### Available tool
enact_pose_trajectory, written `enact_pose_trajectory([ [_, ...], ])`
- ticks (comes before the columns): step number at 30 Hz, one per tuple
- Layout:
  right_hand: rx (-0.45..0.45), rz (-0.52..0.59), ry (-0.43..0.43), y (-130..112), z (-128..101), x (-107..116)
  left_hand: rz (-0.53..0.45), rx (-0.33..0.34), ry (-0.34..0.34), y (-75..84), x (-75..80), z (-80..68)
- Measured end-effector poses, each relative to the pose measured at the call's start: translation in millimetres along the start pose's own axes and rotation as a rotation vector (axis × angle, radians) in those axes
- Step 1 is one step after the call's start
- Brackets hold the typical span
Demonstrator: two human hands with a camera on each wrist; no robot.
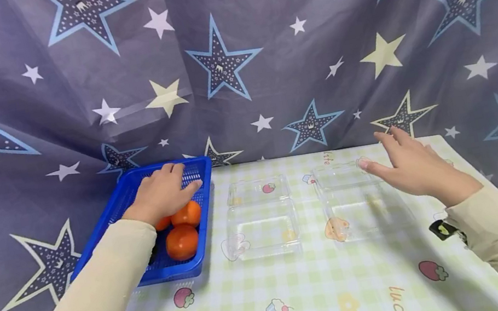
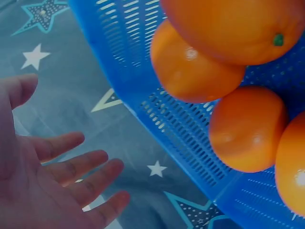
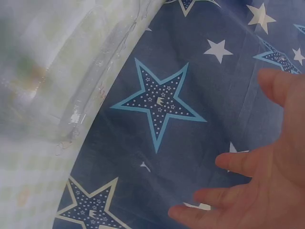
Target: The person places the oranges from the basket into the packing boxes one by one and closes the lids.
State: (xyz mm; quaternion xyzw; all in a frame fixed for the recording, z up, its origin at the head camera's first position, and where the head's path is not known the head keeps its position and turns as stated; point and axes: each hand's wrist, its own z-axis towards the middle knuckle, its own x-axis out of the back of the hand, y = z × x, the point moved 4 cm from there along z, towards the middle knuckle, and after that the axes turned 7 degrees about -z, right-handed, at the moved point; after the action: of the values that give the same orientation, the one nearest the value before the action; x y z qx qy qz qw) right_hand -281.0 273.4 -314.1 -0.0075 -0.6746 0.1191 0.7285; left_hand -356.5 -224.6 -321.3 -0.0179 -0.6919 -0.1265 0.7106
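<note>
A blue star-printed curtain (image 1: 232, 58) is hanging behind a counter (image 1: 303, 290) covered with a pale green checked cloth. In the head view, the left hand (image 1: 163, 193) is hovering over the blue basket (image 1: 146, 271) at the counter's left edge, above the oranges (image 1: 182, 242) lying in it, fingers stretched out and holding nothing. The left wrist view is showing four oranges (image 2: 245, 129) against the basket's slotted wall (image 2: 181, 129), where the head view is showing fewer, and the palm (image 2: 57, 186) spread open beside them. The right hand (image 1: 411, 166) is hanging open, fingers straight, just over the far edge of the right clear box (image 1: 362, 202); a second clear box (image 1: 260, 217) is lying between it and the basket. The right wrist view is showing the open fingers (image 3: 238, 162) before the curtain.
</note>
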Motion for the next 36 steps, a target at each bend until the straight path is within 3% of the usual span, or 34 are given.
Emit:
enact_pose_trajectory([
  [9, 0.001, 0.056, 0.023, 14.0, -7.0, -13.6, 0.001, -0.018, -0.007, -6.0, -10.6, 6.9],
  [28, -0.052, 0.217, -0.026, 41.2, -17.2, -58.2, 0.016, 0.02, -0.105, -21.3, -30.3, 7.2],
  [36, -0.086, 0.236, 0.015, 47.3, -26.5, -69.0, -0.021, 0.017, -0.133, -23.7, -38.0, 3.2],
])
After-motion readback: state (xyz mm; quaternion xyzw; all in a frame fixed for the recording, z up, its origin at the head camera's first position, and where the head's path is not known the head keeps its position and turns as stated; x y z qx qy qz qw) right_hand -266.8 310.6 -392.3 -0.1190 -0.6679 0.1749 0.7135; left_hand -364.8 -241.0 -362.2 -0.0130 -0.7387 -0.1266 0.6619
